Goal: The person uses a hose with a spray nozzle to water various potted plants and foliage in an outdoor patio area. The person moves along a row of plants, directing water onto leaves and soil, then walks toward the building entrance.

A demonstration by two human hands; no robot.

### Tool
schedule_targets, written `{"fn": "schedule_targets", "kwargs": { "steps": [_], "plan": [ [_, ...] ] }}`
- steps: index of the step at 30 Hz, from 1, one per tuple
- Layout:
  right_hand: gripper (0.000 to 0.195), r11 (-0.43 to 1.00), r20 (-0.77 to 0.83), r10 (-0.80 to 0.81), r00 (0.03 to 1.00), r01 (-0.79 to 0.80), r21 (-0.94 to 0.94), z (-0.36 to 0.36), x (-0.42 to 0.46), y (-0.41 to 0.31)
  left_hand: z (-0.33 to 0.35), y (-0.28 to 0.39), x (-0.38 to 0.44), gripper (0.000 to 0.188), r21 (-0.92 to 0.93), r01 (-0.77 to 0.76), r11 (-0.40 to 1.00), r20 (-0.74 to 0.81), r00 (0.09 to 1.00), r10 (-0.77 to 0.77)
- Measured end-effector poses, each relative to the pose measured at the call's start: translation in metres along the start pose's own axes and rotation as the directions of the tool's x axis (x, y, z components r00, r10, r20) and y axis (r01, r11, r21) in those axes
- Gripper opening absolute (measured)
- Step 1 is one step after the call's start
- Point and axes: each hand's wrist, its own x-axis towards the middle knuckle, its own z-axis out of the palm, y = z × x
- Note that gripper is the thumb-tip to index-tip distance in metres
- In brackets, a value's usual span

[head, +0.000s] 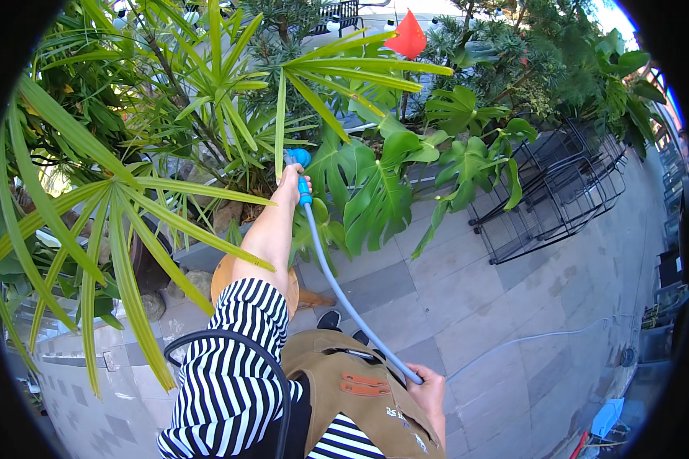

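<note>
My left hand (pixel 290 179) is stretched out among the plants and wrapped around the handle of a blue garden spray nozzle (pixel 298 156). A blue-grey hose (pixel 337 284) runs from the nozzle's lower end and curves down to my right hand (pixel 428 385), which grips it beside the brown apron (pixel 321 361). Fan palm leaves (pixel 206 221) hang over my left forearm. Just right of the nozzle are split monstera leaves (pixel 382 198). Whether water leaves the nozzle cannot be made out.
Black wire racks (pixel 551 189) stand on the paving at right. A round wooden stool (pixel 224 275) sits under my left arm. The hose's thin length (pixel 528 339) trails across grey tiles (pixel 465 275). Stones (pixel 192 284) edge the bed, and a small red flag (pixel 407 35) rises among the plants.
</note>
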Motion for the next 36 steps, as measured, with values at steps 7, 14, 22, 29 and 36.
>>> {"fn": "schedule_targets", "kwargs": {
  "steps": [7,14,22,29,36],
  "plan": [
    [0.015,0.994,-0.073,-0.032,0.997,0.024,-0.109,0.017,0.011,-0.023,-0.011,-0.001,0.048,0.024,-0.212,0.053,0.976,0.029,0.998,-0.048],
    [0.017,0.991,-0.094,0.013,0.996,-0.025,-0.128,0.027,0.008,-0.043,-0.015,-0.024,0.070,0.024,-0.164,0.169,0.972,0.057,0.985,-0.162],
    [0.021,0.967,-0.185,0.194,0.963,-0.220,-0.130,0.035,-0.011,-0.030,-0.022,-0.071,0.064,0.021,-0.166,0.205,0.964,0.004,0.978,-0.207],
    [0.021,0.962,-0.166,0.173,0.971,-0.203,-0.182,0.047,-0.012,-0.040,-0.043,-0.063,0.079,0.022,-0.278,0.205,0.938,0.051,0.979,-0.199],
    [0.020,0.959,-0.144,0.160,0.977,-0.189,-0.214,0.053,-0.014,-0.037,-0.054,-0.051,0.066,0.025,-0.286,0.187,0.940,-0.012,0.980,-0.199]
  ]
}}
